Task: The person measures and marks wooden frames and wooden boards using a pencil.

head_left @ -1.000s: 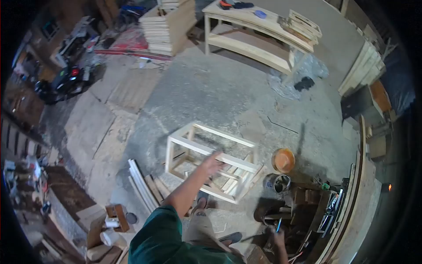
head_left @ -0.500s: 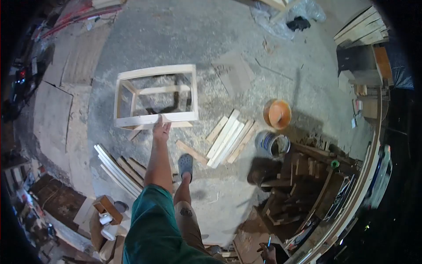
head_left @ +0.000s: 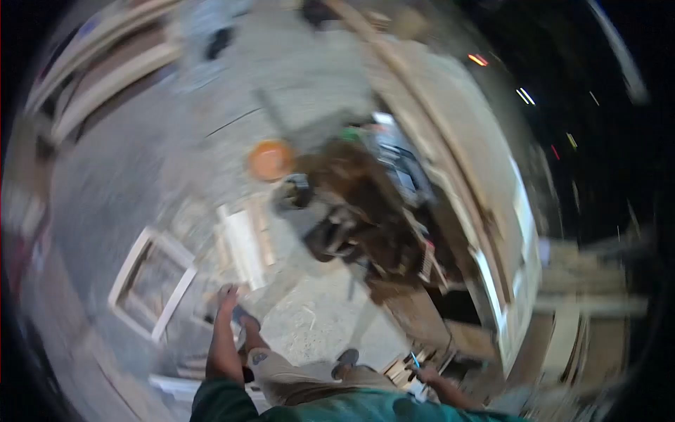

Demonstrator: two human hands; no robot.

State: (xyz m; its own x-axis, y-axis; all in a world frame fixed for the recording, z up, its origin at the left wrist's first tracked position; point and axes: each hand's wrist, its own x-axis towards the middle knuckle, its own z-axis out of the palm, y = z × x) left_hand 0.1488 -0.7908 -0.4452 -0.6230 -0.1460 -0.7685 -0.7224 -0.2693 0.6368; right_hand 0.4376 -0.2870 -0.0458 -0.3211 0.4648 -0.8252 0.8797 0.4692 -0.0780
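A pale wooden frame stands on the concrete floor at the lower left. My left hand hangs in the air to the right of it, apart from the frame; motion smears its fingers. In my right hand, low in view, is a thin blue pen-like stick, its upper end sticking out of my fingers. Several cut wood strips lie on the floor just beyond my left hand.
An orange bowl and a bucket stand beyond the strips. A dark heap of wood offcuts fills the middle right. Past it runs a long bench edge. My shoes are on the floor below.
My left hand has let go of the wooden frame and come away from it. The view has swung right, so the frame now sits lower left. My right hand still holds the blue stick.
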